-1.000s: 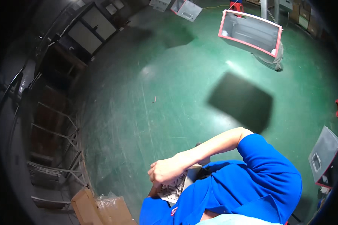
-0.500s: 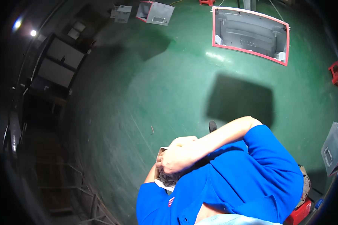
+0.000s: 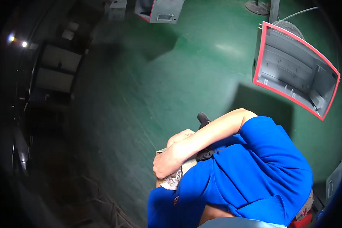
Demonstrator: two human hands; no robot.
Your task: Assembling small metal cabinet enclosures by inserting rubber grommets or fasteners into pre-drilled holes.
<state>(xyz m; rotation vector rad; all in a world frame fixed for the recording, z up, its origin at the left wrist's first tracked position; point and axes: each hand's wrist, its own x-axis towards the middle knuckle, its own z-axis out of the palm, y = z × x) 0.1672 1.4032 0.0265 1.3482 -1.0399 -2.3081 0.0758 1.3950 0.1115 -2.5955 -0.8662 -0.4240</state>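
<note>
Against my blue-shirted front I hold a small open cardboard box with pale flaps. Many small silvery-grey metal pieces fill it; their exact kind is too small to tell. My left hand is closed round the box's far side, partly hidden behind my right forearm. Over the opening lies my right hand, its fingers curled down at the pieces. The fingertips are out of sight, so what they pinch does not show.
A grey metal cabinet with a red-edged opening hangs at the right, above its shadow. Another red-edged grey cabinet is at the top. The floor is green. A red stool shows behind me at lower right.
My view has shifted, and the hanging cabinet now appears farther right, larger and turned. My right hand has moved slightly left over the box, and more of the metal pieces show.
</note>
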